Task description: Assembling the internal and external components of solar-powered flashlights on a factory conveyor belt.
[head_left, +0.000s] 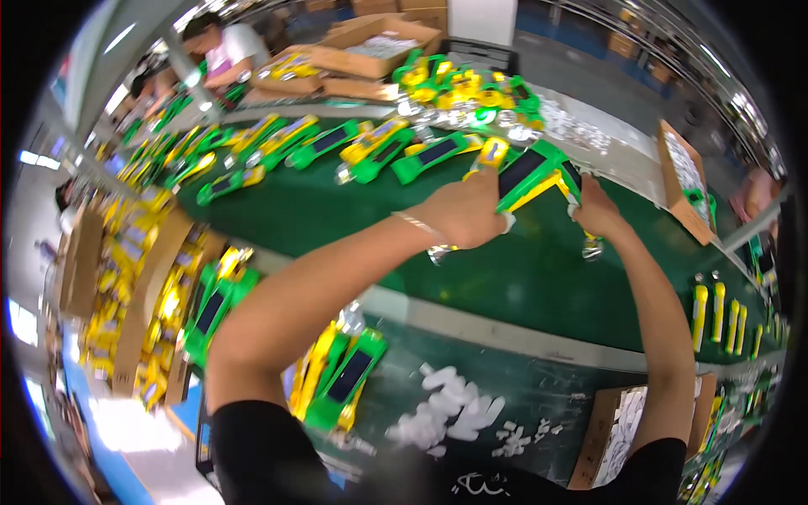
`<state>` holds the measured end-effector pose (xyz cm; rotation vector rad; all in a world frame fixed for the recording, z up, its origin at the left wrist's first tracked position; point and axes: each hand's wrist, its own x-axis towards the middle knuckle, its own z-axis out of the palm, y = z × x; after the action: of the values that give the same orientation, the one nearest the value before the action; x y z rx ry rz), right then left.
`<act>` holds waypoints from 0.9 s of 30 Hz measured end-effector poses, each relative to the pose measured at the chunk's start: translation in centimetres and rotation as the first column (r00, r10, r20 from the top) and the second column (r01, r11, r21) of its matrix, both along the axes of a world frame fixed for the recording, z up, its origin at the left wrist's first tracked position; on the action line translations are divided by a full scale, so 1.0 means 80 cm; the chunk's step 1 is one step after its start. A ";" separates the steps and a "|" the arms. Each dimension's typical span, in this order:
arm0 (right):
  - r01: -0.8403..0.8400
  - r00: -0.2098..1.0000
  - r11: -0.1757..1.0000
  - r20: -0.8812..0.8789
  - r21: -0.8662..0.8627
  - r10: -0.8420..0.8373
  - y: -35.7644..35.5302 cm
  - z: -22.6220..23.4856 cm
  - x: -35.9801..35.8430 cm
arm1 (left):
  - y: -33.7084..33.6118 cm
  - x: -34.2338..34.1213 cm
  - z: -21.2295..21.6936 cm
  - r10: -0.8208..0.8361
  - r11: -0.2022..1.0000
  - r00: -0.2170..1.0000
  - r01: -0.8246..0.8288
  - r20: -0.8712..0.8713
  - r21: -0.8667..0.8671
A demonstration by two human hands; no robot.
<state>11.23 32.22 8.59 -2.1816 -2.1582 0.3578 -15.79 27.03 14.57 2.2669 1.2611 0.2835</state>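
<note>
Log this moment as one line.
left hand: holding green unit | right hand: holding second unit | over: belt | nearer: white pieces

Smooth plastic is seen on the held green devices [539, 180] (dark panels [519, 171] included); the brown box [593, 438] is formed of matt cardboard.

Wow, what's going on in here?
Someone's left hand and right hand are gripping green-and-yellow pieces with dark panels above a dark green belt. Similar units lie along the belt's far side. Closer in, small white pieces sit loose on a work surface.
</note>
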 end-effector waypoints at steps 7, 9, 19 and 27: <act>-0.552 0.784 0.812 -0.212 0.191 0.583 -0.142 0.082 -0.200 | -0.289 -0.248 0.077 0.317 0.947 0.948 -0.315 -0.040 0.059; -0.741 0.548 0.621 -0.304 0.256 0.779 -0.174 0.083 -0.266 | -0.384 -0.299 0.082 0.464 0.886 0.866 -0.452 -0.186 0.104; -0.918 -0.178 -0.065 -0.260 0.391 0.949 -0.408 0.058 -0.570 | -0.667 -0.501 -0.167 0.394 0.873 0.628 -0.483 -0.671 0.060; -0.741 -0.465 -0.587 0.381 0.326 0.799 -0.515 -0.108 -0.674 | -0.717 -0.569 -0.353 -0.014 0.993 0.621 0.102 -0.784 0.062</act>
<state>-42.72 -9.00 -0.08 0.8457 -2.7450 -0.1797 -61.34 -30.32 -13.63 2.6070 1.5785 -0.8032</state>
